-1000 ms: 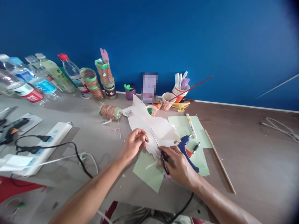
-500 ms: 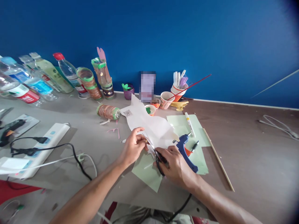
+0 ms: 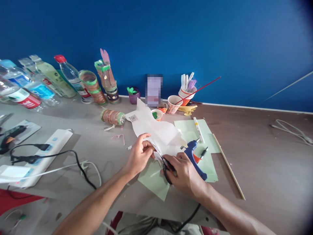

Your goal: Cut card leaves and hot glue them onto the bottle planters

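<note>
A pair of black-handled scissors (image 3: 167, 172) is gripped in my right hand (image 3: 182, 171), its blades reaching up and left to the near edge of a white paper sheet (image 3: 161, 130). My left hand (image 3: 140, 154) pinches that edge between thumb and fingers, close to the blade tips. The sheet has a wavy outline and a QR code at its upper left. Under the scissors lies a pale green paper piece (image 3: 154, 182). Just right of my right hand rests a blue glue gun (image 3: 195, 160), partly hidden by the hand.
Bottles (image 3: 36, 88) and wrapped bottle crafts (image 3: 107, 80) line the back left. A power strip (image 3: 49, 156) with cables lies left. Paper cups (image 3: 174, 105) stand behind the sheet. To the right are a white marker (image 3: 199, 130), green paper (image 3: 210, 150) and a wooden stick (image 3: 230, 168).
Both hands keep nearly the same place and grip, with the scissors still at the paper's edge. The whole view has shifted very slightly.
</note>
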`<move>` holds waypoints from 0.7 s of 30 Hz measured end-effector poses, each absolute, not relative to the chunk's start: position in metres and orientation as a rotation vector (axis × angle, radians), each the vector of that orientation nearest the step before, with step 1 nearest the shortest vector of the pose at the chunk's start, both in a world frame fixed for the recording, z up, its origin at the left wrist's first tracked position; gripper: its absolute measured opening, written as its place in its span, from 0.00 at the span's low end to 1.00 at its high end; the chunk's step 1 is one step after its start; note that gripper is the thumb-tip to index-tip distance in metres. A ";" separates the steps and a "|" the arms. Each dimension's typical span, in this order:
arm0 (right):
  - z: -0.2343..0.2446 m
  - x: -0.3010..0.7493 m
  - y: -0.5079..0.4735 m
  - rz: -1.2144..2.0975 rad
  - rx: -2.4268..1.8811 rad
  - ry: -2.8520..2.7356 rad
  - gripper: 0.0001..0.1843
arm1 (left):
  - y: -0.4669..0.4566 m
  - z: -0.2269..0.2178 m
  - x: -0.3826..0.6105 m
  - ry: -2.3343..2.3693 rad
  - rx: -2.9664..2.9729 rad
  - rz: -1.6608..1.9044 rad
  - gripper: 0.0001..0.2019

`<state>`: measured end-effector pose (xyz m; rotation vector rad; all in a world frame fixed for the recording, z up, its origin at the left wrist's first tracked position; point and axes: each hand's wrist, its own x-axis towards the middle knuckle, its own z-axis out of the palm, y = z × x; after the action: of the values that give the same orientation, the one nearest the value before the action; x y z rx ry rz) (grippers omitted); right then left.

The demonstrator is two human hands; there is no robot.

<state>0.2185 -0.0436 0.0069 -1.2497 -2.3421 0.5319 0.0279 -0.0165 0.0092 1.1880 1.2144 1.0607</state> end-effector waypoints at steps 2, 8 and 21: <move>0.008 0.219 -0.043 0.532 -1.253 -2.347 0.13 | -0.017 0.010 0.028 1.217 1.181 1.061 0.20; 0.010 0.219 -0.043 0.540 -1.237 -2.363 0.11 | -0.015 0.011 0.028 1.226 1.181 1.042 0.20; 0.005 0.225 -0.043 0.680 -1.288 -2.348 0.13 | -0.014 0.007 0.027 1.212 1.206 1.037 0.18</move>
<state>0.2247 -0.0429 0.0053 -1.2885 -2.3475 0.6803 0.0271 -0.0142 0.0071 1.2063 1.2121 1.0373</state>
